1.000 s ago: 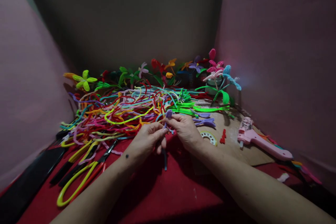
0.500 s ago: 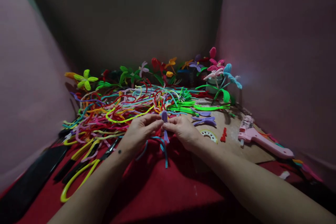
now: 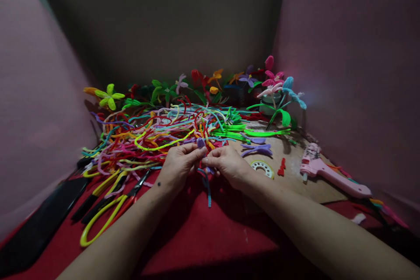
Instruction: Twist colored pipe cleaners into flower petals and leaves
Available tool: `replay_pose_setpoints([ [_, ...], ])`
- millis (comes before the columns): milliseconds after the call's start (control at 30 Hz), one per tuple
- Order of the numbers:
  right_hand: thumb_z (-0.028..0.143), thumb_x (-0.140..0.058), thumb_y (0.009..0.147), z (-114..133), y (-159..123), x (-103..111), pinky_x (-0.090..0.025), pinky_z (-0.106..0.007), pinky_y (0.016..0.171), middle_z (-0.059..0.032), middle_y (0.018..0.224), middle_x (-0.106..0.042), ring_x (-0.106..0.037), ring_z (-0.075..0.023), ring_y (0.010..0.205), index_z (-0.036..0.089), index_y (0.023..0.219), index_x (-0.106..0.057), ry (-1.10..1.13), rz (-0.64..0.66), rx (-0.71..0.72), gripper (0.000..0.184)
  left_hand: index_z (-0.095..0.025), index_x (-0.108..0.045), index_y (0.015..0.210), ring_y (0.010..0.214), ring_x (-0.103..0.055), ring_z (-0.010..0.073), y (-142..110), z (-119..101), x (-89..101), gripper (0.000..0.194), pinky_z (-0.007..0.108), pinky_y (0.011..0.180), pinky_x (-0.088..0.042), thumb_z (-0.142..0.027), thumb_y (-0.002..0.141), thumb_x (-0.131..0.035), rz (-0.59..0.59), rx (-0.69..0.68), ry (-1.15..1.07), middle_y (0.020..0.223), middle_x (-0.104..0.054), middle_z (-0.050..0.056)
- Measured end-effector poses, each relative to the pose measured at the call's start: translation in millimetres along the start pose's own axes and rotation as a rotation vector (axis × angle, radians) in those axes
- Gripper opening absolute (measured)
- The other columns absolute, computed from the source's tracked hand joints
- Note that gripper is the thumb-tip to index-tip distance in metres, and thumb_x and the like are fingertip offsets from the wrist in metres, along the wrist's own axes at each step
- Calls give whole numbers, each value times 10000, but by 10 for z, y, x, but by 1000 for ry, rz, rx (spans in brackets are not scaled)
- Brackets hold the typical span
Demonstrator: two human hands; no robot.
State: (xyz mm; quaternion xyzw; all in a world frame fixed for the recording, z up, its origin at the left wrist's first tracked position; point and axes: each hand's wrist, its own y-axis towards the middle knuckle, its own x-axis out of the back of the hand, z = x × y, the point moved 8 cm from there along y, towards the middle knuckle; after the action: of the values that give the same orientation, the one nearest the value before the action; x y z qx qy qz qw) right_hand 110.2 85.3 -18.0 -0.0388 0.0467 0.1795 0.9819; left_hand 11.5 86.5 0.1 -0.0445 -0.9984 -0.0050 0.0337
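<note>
My left hand (image 3: pixel 182 162) pinches a small purple pipe-cleaner petal (image 3: pixel 201 142), whose rounded top pokes up above the fingertips. Close beside it, my right hand (image 3: pixel 228 164) is closed at the petal's lower end, where a bit of purple shows among the fingers. Most of the petal is hidden by both hands. Below them a blue pipe cleaner (image 3: pixel 209 192) lies on the red cloth (image 3: pixel 210 236). More purple petal pieces (image 3: pixel 259 149) rest on a cardboard sheet (image 3: pixel 292 183) to the right of my right hand.
A heap of coloured pipe cleaners (image 3: pixel 157 135) spreads behind the hands. Scissors (image 3: pixel 138 183) and yellow-handled pliers (image 3: pixel 98 192) lie at left. On the right are a white ring-shaped spool (image 3: pixel 262 168), red scraps (image 3: pixel 281 167) and a pink glue gun (image 3: pixel 328 175). Finished flowers (image 3: pixel 110 96) line the back.
The purple petal has tilted and sunk lower between my fingers, its upright length now mostly covered. My right hand has shifted to its lower end. The view has moved slightly.
</note>
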Motion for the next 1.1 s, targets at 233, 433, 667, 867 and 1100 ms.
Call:
replay_pose_setpoints([
  [233, 143, -558, 590, -40, -21, -38, -243, -196, 375, 10, 396, -518, -354, -44, 341, 124, 446, -537, 49, 12, -59, 147, -131, -568, 632, 396, -413, 53, 17, 26, 77, 239, 191, 416, -317, -342, 633, -681, -84, 16, -100, 486, -509, -41],
  [433, 232, -578, 617, -89, 48, 22, -269, -200, 393, -12, 462, -557, -382, -51, 371, 113, 511, -574, 42, 24, -8, 159, -114, -611, 657, 396, -430, 73, -7, 64, -16, 241, 204, 412, -307, -332, 599, -696, 53, 80, -40, 483, -530, -12],
  [667, 262, -624, 617, 138, 49, 208, -375, -215, 532, -10, 676, -600, -490, -87, 572, 126, 774, -636, 56, -147, 182, 208, -122, -570, 602, 377, -312, 36, 4, 78, 6, 226, 190, 401, -212, -324, 636, -667, 73, 109, -19, 435, -406, -64],
  [867, 264, -642, 599, 222, 57, 257, -380, -229, 581, -6, 667, -606, -494, -93, 589, 124, 731, -641, 114, -153, 262, 192, -137, -503, 511, 347, -278, 39, -69, 126, -152, 254, 204, 388, -170, -302, 648, -638, 190, 188, 74, 385, -393, -57],
  [1100, 282, -617, 623, 227, 47, 366, -324, -224, 496, 19, 517, -542, -397, -68, 471, 110, 660, -658, 44, -268, 246, 180, -139, -492, 498, 329, -276, 35, -85, 172, -204, 306, 203, 376, -175, -353, 673, -623, 251, 230, 65, 378, -390, -49],
])
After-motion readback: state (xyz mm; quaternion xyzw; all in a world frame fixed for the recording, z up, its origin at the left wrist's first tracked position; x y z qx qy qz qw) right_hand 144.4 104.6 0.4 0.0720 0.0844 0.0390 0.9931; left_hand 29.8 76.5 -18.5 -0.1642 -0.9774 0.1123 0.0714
